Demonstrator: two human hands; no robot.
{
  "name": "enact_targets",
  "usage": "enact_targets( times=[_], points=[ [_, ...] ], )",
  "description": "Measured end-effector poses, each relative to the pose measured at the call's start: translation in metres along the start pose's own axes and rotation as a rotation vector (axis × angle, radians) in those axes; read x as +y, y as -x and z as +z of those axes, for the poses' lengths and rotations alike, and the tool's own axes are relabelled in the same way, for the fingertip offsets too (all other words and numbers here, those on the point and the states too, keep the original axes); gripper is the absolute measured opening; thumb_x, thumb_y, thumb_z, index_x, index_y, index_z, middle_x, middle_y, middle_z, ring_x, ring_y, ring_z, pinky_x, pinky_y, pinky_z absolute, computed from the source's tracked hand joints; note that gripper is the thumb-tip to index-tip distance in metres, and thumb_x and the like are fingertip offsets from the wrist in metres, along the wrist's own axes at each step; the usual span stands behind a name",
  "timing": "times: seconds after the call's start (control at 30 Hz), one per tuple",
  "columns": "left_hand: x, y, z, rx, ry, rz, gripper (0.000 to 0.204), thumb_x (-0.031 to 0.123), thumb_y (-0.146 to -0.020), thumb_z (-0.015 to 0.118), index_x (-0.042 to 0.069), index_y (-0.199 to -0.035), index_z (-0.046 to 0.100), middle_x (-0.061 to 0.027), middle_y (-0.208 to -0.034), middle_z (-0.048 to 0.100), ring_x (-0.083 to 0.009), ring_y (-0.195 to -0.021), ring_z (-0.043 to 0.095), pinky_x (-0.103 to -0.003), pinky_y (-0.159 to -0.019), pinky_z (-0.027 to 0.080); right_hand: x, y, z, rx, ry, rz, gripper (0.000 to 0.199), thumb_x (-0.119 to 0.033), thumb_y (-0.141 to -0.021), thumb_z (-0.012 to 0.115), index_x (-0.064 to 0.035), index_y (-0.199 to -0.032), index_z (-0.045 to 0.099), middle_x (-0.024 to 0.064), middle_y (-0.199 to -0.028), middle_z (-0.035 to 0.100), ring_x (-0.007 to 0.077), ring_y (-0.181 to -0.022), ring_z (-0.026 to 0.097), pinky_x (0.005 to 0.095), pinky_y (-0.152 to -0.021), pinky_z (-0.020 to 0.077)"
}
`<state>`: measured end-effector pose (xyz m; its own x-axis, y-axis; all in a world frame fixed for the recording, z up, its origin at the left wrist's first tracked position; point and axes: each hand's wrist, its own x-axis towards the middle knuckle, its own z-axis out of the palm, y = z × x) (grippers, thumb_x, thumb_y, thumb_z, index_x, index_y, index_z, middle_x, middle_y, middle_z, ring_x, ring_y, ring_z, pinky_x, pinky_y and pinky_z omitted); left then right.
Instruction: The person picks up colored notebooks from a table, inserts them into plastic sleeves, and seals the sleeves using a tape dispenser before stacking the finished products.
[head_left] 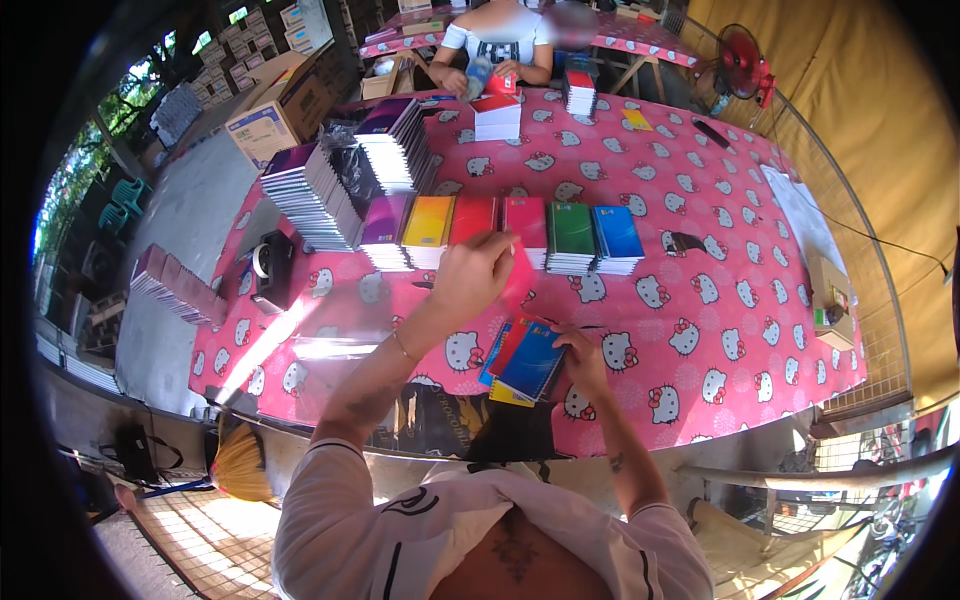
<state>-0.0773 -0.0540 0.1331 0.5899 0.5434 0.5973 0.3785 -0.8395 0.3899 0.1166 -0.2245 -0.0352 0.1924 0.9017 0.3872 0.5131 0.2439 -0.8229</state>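
In front of me is a row of spiral notebook stacks: purple (387,222), yellow (430,222), red (474,213), pink (525,222), green (571,224) and blue (617,222). My left hand (476,268) hovers just on the near side of the red and pink stacks. Its fingers are closed on a pink notebook (518,280), smeared by motion. Lower down, my right hand (583,352) grips the right side of a small fanned set of notebooks (532,357). Blue lies on top of that set, with red and yellow edges showing beneath.
Tall purple notebook stacks (312,195) stand at the left, near a black tape dispenser (270,272) and a cardboard box (285,112). Across the pink patterned table (690,340), a co-worker handles a red notebook (502,84) behind another stack (497,118). A small carton (831,300) sits at the right edge.
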Motion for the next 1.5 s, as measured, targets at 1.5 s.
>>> enact_targets(
  times=[1.5],
  points=[
    [-0.082,0.158,-0.009,0.181,0.816,-0.588,0.019,0.002,-0.085,0.067,0.002,-0.102,0.057,-0.0066,-0.082,0.066,-0.0112,-0.075,0.061,-0.027,-0.068,0.050,-0.095,-0.041,0.003,0.012,0.184,0.042,0.026,0.003,-0.081,0.060,-0.0061,-0.106,0.061,0.0092,-0.095,0.068,0.0317,-0.094,0.065,0.0471,-0.102,0.0420]
  ],
)
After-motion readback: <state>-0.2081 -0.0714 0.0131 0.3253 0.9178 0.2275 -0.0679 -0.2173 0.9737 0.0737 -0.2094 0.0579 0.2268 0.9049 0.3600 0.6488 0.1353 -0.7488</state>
